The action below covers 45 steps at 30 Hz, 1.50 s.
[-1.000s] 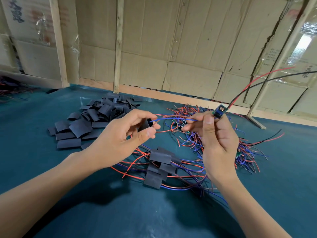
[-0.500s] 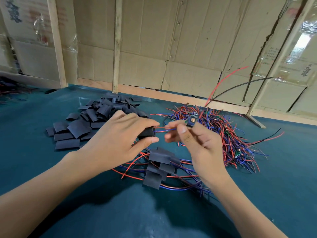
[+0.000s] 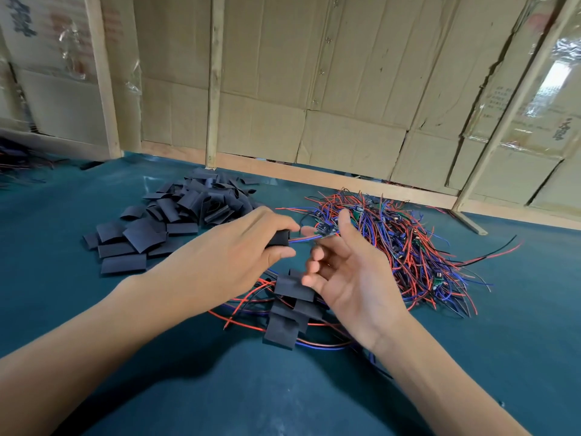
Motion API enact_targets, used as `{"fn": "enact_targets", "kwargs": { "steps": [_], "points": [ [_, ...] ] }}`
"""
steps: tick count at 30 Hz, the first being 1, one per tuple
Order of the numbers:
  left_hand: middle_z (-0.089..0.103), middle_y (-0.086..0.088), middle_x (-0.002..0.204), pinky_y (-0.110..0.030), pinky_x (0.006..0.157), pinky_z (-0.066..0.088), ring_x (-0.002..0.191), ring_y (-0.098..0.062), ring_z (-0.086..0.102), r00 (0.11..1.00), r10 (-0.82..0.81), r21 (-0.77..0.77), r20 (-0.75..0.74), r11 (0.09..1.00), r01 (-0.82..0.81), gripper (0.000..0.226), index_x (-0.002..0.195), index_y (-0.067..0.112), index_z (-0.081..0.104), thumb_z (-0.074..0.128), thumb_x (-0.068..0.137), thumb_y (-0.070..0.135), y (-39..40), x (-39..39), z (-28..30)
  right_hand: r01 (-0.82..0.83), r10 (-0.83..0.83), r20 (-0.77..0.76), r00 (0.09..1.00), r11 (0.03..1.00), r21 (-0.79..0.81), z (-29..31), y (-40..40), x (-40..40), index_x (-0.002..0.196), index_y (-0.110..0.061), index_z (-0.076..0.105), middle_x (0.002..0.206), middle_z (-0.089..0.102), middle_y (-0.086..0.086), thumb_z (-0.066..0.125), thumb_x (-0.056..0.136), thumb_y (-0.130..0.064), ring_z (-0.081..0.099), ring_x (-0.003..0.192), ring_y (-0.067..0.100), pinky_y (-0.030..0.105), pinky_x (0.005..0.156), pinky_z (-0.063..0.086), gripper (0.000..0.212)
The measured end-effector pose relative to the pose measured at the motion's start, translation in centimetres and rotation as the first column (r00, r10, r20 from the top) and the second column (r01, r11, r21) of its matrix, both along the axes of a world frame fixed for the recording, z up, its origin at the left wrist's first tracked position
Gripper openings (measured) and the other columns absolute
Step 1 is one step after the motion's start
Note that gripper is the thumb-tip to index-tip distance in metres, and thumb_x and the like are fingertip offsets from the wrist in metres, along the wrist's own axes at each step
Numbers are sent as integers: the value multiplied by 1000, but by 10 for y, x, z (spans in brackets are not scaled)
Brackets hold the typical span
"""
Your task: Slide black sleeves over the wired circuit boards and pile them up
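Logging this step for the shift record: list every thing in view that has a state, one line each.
Left hand: grips a black sleeve.
Black sleeve: threaded on the wires, short of the board.
Circuit board: bare, pinched by the right hand.
Right hand: palm up, lower fingers loosely curled.
Empty sleeves: loose heap.
Sleeved boards: piled.
Unsleeved wired boards: tangled heap.

Printed characters on the cardboard wall (image 3: 503,99) are too blurred to read
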<state>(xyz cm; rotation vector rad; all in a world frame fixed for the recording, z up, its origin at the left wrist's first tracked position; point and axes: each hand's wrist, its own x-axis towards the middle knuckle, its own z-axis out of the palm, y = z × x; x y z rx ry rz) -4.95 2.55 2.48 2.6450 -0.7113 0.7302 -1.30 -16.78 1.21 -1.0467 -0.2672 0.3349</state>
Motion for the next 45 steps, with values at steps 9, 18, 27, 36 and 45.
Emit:
{"fn": "enact_targets", "kwargs": {
  "steps": [9, 18, 27, 36, 45],
  "points": [
    [66, -8, 122, -27, 94, 36, 104, -24, 66, 1000, 9, 61, -20, 998, -8, 57, 135, 6, 55, 48, 95, 45, 2, 0, -4, 24, -24, -16, 1000, 1000, 4, -1, -6, 4, 77, -10, 78, 73, 65, 10, 76, 75, -17, 65, 64, 21, 33, 63, 58, 8],
    [59, 19, 131, 7, 84, 26, 117, 3, 45, 995, -22, -168, -97, 986, 5, 60, 134, 26, 49, 46, 85, 61, 6, 4, -9, -47, 57, 82, 995, 993, -113, 5, -4, -5, 79, -11, 78, 84, 72, 19, 79, 71, -10, 66, 57, 20, 27, 45, 53, 8],
    [60, 20, 130, -7, 94, 39, 125, 7, 47, 995, -58, -267, -78, 963, 36, 55, 130, 24, 51, 51, 87, 58, 3, 3, -12, -71, 81, 82, 993, 991, -114, 9, -6, -7, 79, -14, 78, 82, 73, 18, 77, 72, -13, 70, 60, 24, 27, 41, 52, 7],
    [49, 29, 120, -4, 94, 34, 126, 3, 42, 996, -59, -246, -72, 968, 39, 57, 129, 27, 47, 47, 86, 64, 3, 5, -14, -13, 39, 166, 985, 987, -159, 6, -4, -8, 79, -11, 78, 78, 70, 10, 74, 80, -14, 65, 55, 18, 25, 39, 46, 5],
    [56, 25, 132, -17, 89, 49, 125, 6, 49, 991, -78, -284, -112, 958, 43, 48, 126, 37, 42, 49, 87, 64, 5, 5, -16, -18, 52, 184, 981, 983, -181, 1, -3, -6, 82, -9, 78, 80, 71, 13, 76, 76, -13, 66, 56, 18, 25, 40, 47, 7]
  ]
}}
